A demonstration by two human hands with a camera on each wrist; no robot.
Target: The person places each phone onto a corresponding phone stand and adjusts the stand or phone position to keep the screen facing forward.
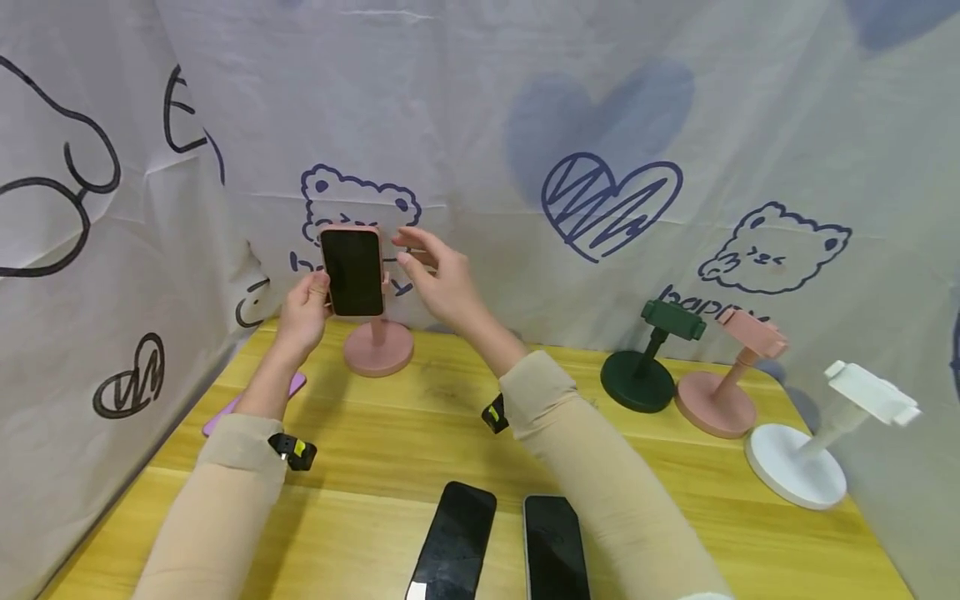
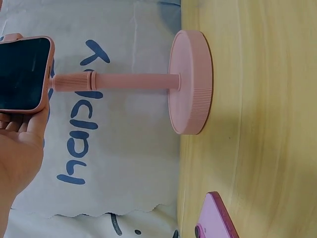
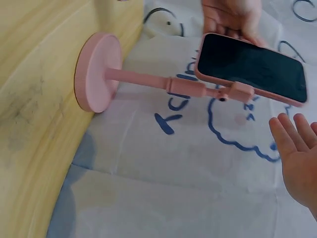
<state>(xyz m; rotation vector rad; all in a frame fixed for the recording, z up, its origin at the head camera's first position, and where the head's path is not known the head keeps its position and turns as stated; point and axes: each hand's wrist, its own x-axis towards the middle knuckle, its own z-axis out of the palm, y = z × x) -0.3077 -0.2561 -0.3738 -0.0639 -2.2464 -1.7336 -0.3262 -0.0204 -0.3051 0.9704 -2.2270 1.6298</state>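
Note:
A pink-edged smartphone [image 1: 352, 272] with a dark screen stands upright in the clamp of a pink phone stand [image 1: 378, 348]. One clamp jaw [image 3: 240, 91] shows at the phone's edge in the right wrist view. My left hand [image 1: 303, 315] grips the phone's left edge, thumb at the front and fingers behind it; the left wrist view shows the palm under its lower corner. To the right of the phone is my right hand [image 1: 442, 279], apart from it. Its fingers are extended, and nothing lies between them.
A green stand [image 1: 637, 382], another pink stand [image 1: 716, 406] and a white stand [image 1: 795, 467] line the table's right side. Two dark phones [image 1: 455, 537] lie near the front edge. By my left forearm lies a purple phone [image 1: 297, 384]. White printed cloth hangs behind.

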